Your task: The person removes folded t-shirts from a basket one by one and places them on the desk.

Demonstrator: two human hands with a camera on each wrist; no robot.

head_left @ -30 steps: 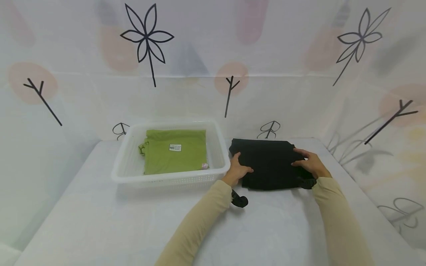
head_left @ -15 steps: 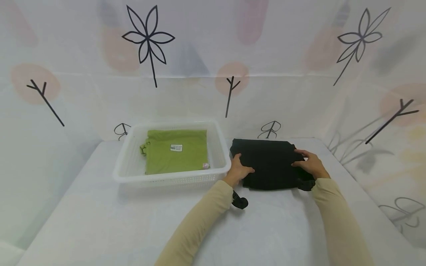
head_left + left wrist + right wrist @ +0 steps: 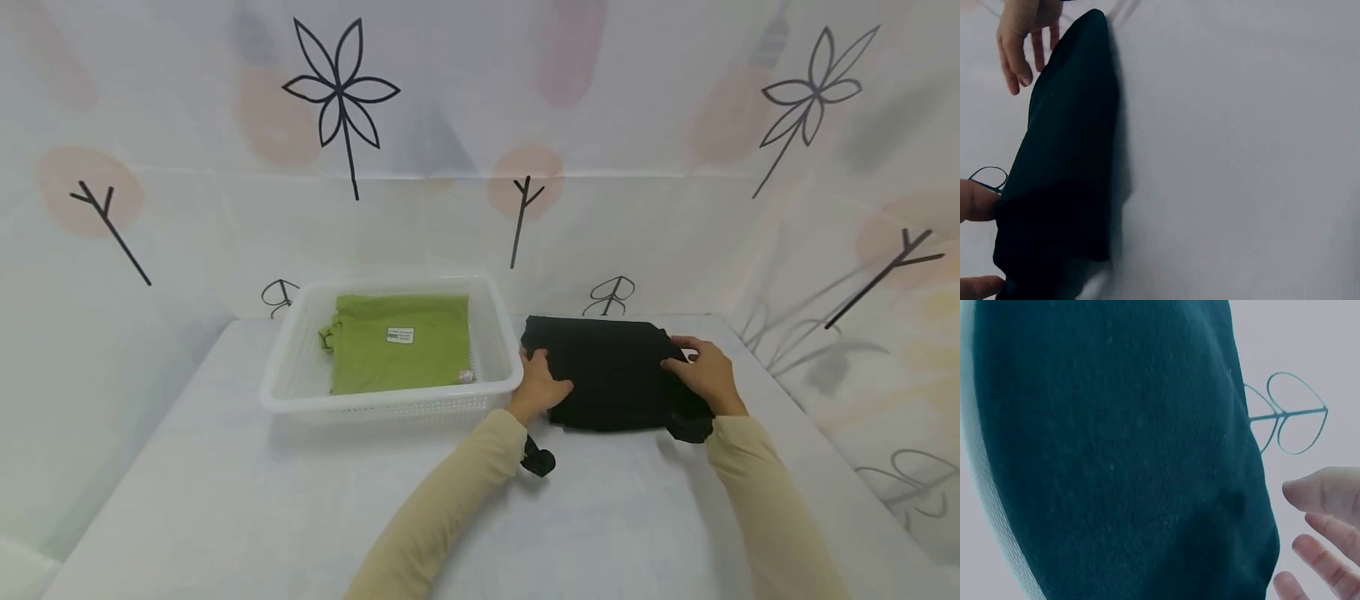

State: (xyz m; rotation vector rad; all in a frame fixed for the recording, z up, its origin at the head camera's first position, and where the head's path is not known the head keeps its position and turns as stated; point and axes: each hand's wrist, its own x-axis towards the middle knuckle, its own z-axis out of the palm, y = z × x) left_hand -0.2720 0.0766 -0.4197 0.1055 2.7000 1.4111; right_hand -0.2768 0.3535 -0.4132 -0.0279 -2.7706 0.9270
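A folded black garment (image 3: pixel 607 375) lies flat on the table, right of the basket; in the wrist views it looks dark teal. My left hand (image 3: pixel 538 387) is at its left side, thumb and fingers spread, fingertips touching the cloth. Two left fingers (image 3: pixel 979 200) reach the garment's edge in the left wrist view. At the opposite end is my right hand (image 3: pixel 708 375), its thumb overlapping the cloth in the head view. The right wrist view shows the right fingers (image 3: pixel 1329 562) apart from each other, just beside the garment's edge.
A white plastic basket (image 3: pixel 390 402) stands just left of the garment, close to my left hand. Inside it lies a folded green garment (image 3: pixel 405 358) with a white label. The white table (image 3: pixel 300 500) meets a patterned cloth backdrop (image 3: pixel 442 225) behind.
The right hand has shifted slightly to the right at the garment's edge. The left hand and garment stay nearly where they were; the head view has tilted a little.
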